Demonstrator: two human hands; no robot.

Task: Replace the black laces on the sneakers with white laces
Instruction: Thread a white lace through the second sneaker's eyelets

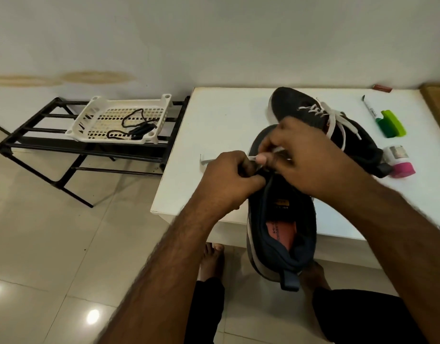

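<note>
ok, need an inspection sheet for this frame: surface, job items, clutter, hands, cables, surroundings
Surface: white table, near edge overhung by the near sneaker's heel.
Job's things: near sneaker, white lace being threaded; far sneaker already white-laced; black laces in a white basket.
Clutter: marker, green clip-like item, pink-capped container, small red item.
Grippers: left hand grips the sneaker's collar; right hand pinches the white lace.
Cables: nothing seen.
Surroundings: black metal rack under the basket, tiled floor, stained white wall.
</note>
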